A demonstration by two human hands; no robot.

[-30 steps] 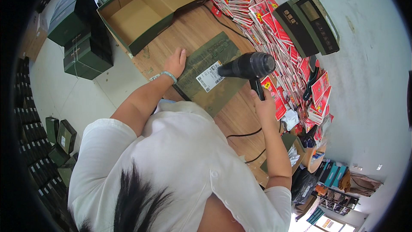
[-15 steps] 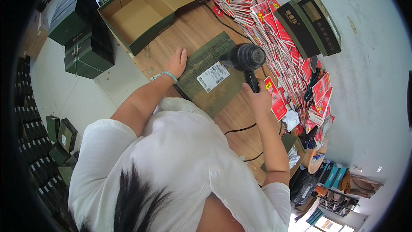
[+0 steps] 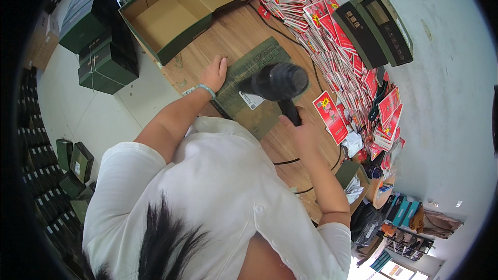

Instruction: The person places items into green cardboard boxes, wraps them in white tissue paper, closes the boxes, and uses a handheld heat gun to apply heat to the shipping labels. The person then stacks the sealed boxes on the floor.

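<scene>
A flat green cardboard box (image 3: pixel 270 52) lies at a slant on the wooden table in front of me. My left hand (image 3: pixel 214 74), with a pale bracelet at its wrist, holds the box by its left edge, fingers curled together. My right hand (image 3: pixel 302 129) is wrapped round the handle of a black hair dryer (image 3: pixel 277 80). The dryer hangs above the box, its nozzle end to the left and its round rear to the right. Below it, a white printed label (image 3: pixel 252 100) on the box is partly hidden by the barrel.
An open green box (image 3: pixel 161 18) with a brown inside stands at the table's far left. Red cards (image 3: pixel 332 52) are heaped along the right side by the wall, with two dark boxes (image 3: pixel 371 31) beyond. A black cord (image 3: pixel 285 162) crosses the table. Stacked boxes (image 3: pixel 106 67) stand left.
My right hand has brought the hair dryer left and a little nearer to me, so its barrel now covers part of the label. My left hand and the box stay nearly in place.
</scene>
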